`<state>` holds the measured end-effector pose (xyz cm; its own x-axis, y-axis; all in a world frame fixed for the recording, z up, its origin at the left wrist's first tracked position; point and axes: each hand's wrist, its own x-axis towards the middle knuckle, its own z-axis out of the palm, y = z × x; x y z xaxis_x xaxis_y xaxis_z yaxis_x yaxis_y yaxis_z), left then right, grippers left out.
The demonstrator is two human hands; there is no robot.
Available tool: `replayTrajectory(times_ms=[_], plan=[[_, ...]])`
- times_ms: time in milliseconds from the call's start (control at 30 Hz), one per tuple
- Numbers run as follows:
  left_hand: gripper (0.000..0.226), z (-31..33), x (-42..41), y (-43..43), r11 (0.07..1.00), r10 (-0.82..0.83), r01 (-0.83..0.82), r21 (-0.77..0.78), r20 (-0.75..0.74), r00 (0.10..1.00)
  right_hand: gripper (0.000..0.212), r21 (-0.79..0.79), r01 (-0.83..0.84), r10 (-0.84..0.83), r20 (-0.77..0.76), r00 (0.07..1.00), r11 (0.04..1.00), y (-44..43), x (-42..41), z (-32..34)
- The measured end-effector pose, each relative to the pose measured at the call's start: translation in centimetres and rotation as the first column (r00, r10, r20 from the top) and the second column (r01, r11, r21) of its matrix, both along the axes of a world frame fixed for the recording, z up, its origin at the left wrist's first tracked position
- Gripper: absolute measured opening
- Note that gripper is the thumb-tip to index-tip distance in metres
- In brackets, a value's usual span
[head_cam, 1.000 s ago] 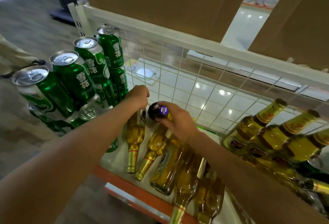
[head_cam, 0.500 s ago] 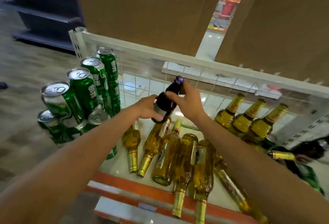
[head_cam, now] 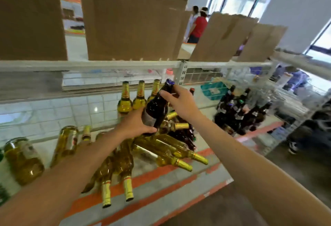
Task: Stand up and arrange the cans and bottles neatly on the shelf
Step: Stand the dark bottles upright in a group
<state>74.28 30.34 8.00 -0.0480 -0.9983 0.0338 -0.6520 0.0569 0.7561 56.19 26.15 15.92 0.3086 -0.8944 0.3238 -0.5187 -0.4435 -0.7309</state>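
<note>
I hold a dark brown bottle [head_cam: 158, 106] with a purple cap, tilted, above the white shelf [head_cam: 161, 177]. My left hand [head_cam: 133, 124] grips its lower body and my right hand [head_cam: 180, 101] grips its neck. Three yellow bottles [head_cam: 138, 96] stand upright behind it. Several yellow bottles [head_cam: 161, 146] lie on their sides below my hands, and more lie at the left [head_cam: 66, 143]. A cluster of dark bottles [head_cam: 238, 112] stands further right on the shelf.
A white rail [head_cam: 107, 64] with brown cardboard sheets [head_cam: 132, 19] runs behind the shelf. A teal basket [head_cam: 213, 90] sits at the back right. The shelf front has an orange edge [head_cam: 161, 195]. Two people [head_cam: 197, 24] stand in the distance.
The view has swung right; the green cans are out of sight. Both hands have carried the dark bottle to the right, near the three upright yellow bottles.
</note>
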Motion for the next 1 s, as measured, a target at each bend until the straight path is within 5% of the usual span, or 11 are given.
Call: replayTrajectory(times_ms=[233,467,667,1000], plan=[[0.09,0.1,-17.0,-4.2,0.982,-0.187,0.187,0.011,-0.006,0.982,0.015,0.0,0.204,-0.204,0.023,0.979,0.979,-1.3,-16.6,1.2],[0.086,2.0,-27.6,-10.2,0.988,-0.154,0.155,-0.025,0.052,0.987,0.023,-0.073,0.232,-0.23,0.032,0.973,0.97,-5.8,-28.5,3.2],[0.076,3.1,-30.2,-15.8,0.99,0.015,-0.005,-0.142,0.07,0.997,0.028,-0.143,0.175,-0.178,-0.007,0.984,0.974,-11.8,-31.0,5.1],[0.078,-3.1,-31.2,-29.2,0.999,0.041,-0.041,0.009,0.06,0.997,0.038,-0.137,0.13,-0.167,-0.307,0.937,0.982,-26.7,-29.9,0.6]])
